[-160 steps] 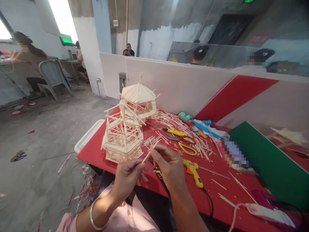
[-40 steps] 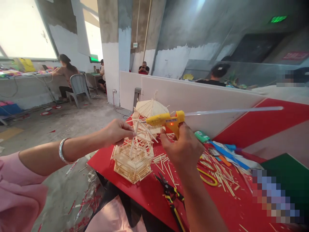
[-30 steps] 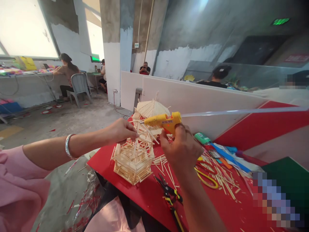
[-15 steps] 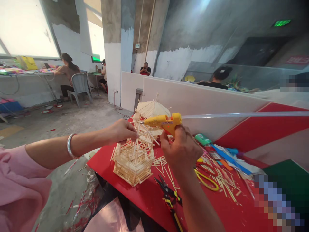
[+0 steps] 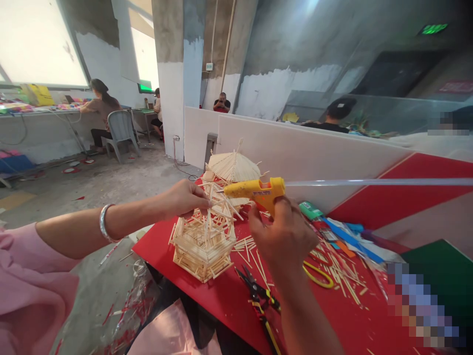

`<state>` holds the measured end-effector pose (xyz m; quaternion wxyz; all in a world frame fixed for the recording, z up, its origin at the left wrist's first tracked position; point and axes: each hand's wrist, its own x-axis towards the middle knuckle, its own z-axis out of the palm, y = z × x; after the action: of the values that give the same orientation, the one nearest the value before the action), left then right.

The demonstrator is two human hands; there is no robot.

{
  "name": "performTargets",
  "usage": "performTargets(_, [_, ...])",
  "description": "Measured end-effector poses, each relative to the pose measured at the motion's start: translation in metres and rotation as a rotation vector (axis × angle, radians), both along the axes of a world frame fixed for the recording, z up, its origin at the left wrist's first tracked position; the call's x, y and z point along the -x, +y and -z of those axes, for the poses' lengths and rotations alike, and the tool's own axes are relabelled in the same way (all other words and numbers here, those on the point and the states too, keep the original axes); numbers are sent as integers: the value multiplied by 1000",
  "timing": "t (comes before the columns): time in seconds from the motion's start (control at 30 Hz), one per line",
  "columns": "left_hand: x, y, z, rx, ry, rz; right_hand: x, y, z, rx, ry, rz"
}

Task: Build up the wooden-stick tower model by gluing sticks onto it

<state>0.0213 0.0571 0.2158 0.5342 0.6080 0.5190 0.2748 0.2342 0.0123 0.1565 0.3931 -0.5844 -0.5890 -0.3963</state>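
My left hand is closed in a pinch on a thin wooden stick at the top of a many-sided stick model. The model stands upright on the red table, its upper part an open frame of slanted sticks. In my right hand is a yellow glue gun, its nozzle pointing left, close to my left fingertips. A long clear glue stick runs out of its back to the right. Just behind stands a second stick model with a finished-looking pointed roof.
Pliers with black and yellow handles lie at the red table's near side. Loose sticks and yellow-handled scissors lie to the right. A white panel borders the back. Several people sit farther off.
My right hand has drawn the glue gun a little to the right and down, so the nozzle sits farther from my left fingers. My left hand keeps its pinch, almost in place.
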Motion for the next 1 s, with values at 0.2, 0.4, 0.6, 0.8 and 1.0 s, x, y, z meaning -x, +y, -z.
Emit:
performTargets(0.2, [-1, 0, -3, 13, 17, 36, -11, -24, 14, 54, -49, -28])
performTargets(0.4, [-1, 1, -4, 8, 90, 46, -11, -33, 21, 88, -110, -50])
performTargets(0.6, [-2, 2, -2, 8, 102, 30, -8, -32, 24, 107, -103, -74])
performTargets(0.8, [-4, 0, -6, 15, 121, 14, -8, -32, 25, 100, -110, -86])
performTargets(1.0, [-3, 2, -3, 7, 116, 14, -9, -32, 29, 112, -92, -67])
